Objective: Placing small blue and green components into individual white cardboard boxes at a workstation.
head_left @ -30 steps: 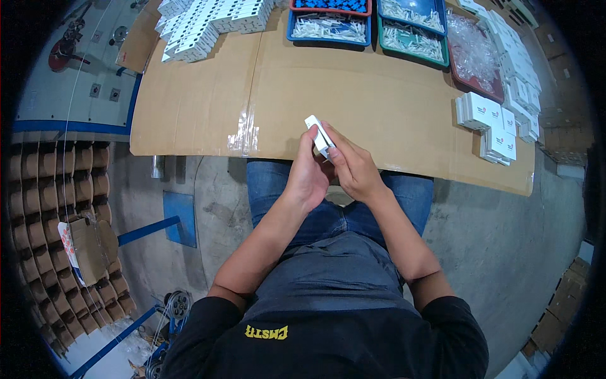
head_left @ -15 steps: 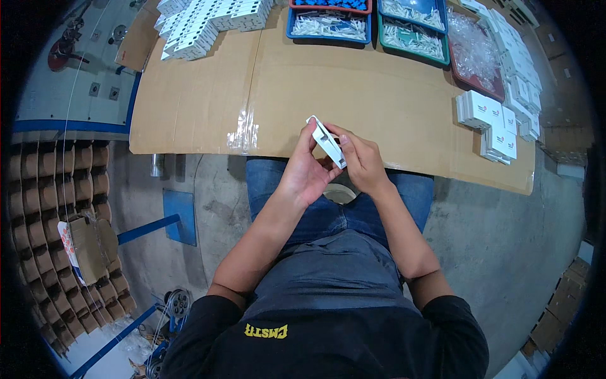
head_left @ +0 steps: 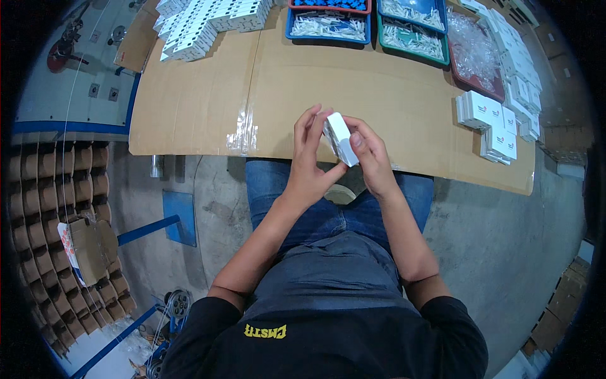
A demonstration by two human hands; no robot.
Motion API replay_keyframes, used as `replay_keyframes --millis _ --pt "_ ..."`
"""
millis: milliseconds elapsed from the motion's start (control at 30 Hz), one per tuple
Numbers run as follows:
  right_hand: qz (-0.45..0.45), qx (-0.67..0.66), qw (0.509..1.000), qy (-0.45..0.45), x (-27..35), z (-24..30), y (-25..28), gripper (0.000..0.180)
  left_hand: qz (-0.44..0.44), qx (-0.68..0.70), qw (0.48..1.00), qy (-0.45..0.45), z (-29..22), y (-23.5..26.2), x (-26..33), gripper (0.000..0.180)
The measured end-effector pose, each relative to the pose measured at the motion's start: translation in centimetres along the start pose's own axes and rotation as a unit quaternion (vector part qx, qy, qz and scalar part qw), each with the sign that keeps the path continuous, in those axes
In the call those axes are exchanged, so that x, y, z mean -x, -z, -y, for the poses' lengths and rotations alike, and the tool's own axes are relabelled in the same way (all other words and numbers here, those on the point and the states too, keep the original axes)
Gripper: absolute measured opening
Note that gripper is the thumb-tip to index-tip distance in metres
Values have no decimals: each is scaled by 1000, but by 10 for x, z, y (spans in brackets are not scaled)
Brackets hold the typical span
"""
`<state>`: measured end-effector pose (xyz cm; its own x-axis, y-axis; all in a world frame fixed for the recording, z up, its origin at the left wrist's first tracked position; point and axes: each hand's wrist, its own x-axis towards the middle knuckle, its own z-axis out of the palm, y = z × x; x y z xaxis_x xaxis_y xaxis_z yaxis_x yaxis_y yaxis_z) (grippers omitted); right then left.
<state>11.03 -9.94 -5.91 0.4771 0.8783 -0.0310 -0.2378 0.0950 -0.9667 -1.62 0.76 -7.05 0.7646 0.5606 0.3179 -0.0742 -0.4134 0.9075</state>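
Note:
A small white square plastic housing (head_left: 341,139) is held up over the table's near edge, tilted so that one smooth white side faces up. My right hand (head_left: 374,158) grips it from the right, the thumb on its near side and the fingers behind. On the other side, my left hand (head_left: 309,161) curls round it, fingers at its upper left and thumb at its lower end. The housing's left face is mostly hidden by my left fingers.
Brown cardboard (head_left: 189,107) covers the table. White square units (head_left: 211,22) stand massed at the far left, with more white stacks (head_left: 489,117) at the right. Trays of white parts (head_left: 328,28) and a red tray of clear plastic bags (head_left: 473,54) line the far side.
The housing has turned from showing its open, recessed side to showing a smooth white side. It has shifted slightly right. My left fingers have lifted and spread along its left.

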Motion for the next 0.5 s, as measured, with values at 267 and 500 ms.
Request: replay_keyframes --millis 267,500 --pt "-43 45 996 56 0 -7 2 59 -36 374 892 252 -8 -2 9 82" --pt "52 166 980 97 3 1 1 69 79 559 706 429 -33 15 -10 75"
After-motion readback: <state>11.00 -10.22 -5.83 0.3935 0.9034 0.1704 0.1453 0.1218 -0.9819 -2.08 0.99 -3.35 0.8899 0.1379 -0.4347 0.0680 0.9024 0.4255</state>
